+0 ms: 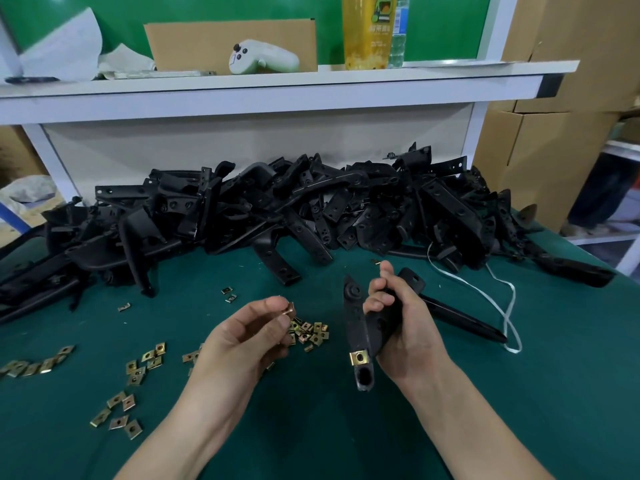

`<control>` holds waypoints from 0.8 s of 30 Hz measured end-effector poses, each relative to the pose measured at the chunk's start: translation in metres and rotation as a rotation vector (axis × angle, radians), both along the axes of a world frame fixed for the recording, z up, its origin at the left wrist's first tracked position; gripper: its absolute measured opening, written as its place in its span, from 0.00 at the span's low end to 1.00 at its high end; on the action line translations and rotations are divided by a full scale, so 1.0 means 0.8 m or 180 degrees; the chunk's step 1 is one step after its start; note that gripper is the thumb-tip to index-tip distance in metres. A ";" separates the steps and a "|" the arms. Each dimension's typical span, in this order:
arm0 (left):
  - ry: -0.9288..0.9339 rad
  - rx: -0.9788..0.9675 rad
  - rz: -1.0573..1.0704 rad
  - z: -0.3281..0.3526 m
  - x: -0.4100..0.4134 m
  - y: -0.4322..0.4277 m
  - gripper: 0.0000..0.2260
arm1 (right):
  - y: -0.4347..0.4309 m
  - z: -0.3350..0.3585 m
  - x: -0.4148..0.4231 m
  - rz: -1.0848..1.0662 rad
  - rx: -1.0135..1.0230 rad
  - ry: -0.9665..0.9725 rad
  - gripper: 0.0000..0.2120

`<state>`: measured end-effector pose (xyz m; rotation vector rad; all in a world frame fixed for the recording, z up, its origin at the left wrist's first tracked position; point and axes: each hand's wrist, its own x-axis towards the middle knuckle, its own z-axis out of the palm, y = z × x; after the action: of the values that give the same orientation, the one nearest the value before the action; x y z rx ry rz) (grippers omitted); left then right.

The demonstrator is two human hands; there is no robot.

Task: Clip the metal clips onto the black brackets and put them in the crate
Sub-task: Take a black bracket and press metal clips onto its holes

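My R hand (pixel 401 327) grips a black bracket (pixel 356 320), fitted clip (pixel 358 358) already on its near end. My L hand (pixel 242 337) pinches the next clip (pixel 289 310) just beside it. Bracket pile (pixel 311 209) behind left to do; crate not in view.

Left hand (pixel 242 337) in fingertip pinch; right hand (pixel 403 329) in curled grip.

Bracket pile (pixel 311 209) at back of table (pixel 519 393), under shelf (pixel 277 88). Loose clips (pixel 311 332) front-L. Bracket (pixel 356 327) in R hand (pixel 405 330), R of clips. String (pixel 505 299) far R. Controller (pixel 263 58) on shelf.
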<state>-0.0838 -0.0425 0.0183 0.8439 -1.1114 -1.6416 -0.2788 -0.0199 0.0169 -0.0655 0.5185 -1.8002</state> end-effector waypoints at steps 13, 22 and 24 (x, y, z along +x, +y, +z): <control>-0.0021 -0.0072 -0.0194 -0.004 -0.018 0.023 0.17 | -0.001 -0.003 0.002 -0.0061 0.0058 0.0166 0.05; 0.0404 0.0147 -0.0347 0.001 -0.030 0.034 0.10 | -0.004 -0.007 0.009 -0.0169 0.0195 0.0605 0.05; 0.0492 0.0233 -0.0346 0.003 -0.029 0.034 0.09 | -0.004 -0.007 0.009 -0.0201 0.0155 0.0640 0.04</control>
<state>-0.1071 -0.0150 0.0210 0.7002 -1.0094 -1.8149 -0.2718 -0.0227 0.0112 -0.2001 0.7142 -1.8518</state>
